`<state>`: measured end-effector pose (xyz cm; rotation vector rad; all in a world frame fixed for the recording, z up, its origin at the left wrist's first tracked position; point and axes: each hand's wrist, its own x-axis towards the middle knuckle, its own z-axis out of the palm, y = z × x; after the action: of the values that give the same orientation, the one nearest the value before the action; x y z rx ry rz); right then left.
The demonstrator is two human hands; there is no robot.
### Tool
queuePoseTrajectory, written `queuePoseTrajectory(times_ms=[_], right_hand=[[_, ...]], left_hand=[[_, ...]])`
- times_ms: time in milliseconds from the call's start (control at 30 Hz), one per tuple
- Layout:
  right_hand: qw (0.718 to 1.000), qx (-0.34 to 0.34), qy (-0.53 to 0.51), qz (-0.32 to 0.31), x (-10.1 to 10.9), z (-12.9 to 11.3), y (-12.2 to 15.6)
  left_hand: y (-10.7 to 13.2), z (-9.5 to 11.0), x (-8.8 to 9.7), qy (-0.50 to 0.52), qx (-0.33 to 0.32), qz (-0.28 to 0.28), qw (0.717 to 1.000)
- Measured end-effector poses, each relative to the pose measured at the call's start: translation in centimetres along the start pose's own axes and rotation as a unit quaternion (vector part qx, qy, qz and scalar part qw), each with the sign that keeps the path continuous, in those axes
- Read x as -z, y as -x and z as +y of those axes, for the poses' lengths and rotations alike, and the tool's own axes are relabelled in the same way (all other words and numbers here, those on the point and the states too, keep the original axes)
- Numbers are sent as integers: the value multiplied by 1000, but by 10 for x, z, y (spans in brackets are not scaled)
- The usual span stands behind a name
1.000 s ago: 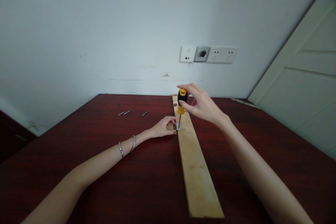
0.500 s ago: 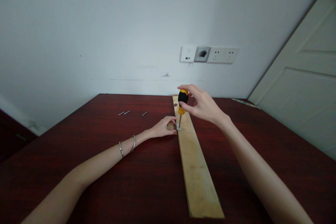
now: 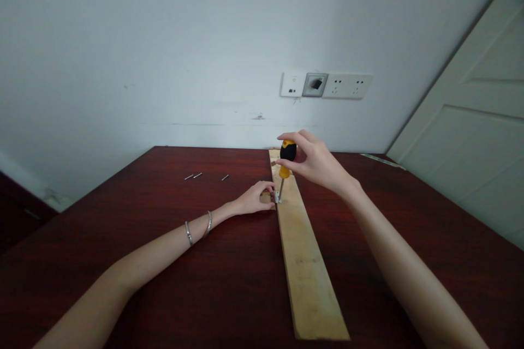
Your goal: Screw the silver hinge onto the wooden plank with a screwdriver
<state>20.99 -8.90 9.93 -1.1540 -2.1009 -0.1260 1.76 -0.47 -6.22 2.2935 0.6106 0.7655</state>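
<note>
A wooden board lies lengthwise on the dark red table. At the board's left edge is a small silver metal hinge, pinched between the thumb and fingers of my left hand. My right hand grips the handle of a yellow and black screwdriver with thumb and fingertips. The screwdriver stands nearly upright, its shaft pointing down onto the hinge. Whether a screw sits under the tip is too small to tell.
Several loose screws, among them one screw, lie on the table left of the board. Behind the table is a white wall with sockets. A white door stands at the right. A thin flat strip lies at the back right edge.
The screwdriver handle has turned and leans slightly further right, and the fingers of my right hand have shifted around it. My left hand and the board have stayed in place.
</note>
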Motion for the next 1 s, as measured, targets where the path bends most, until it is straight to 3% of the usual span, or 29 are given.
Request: queuePoseTrajectory(times_ms=[433,1000], right_hand=[[998,-10,-37,49,4,5,1],[994,-15,-3,110,21,4,2]], left_hand=[[0,3,2,-21,6,-8,1000],[1,8,3,-43,15,-24,999]])
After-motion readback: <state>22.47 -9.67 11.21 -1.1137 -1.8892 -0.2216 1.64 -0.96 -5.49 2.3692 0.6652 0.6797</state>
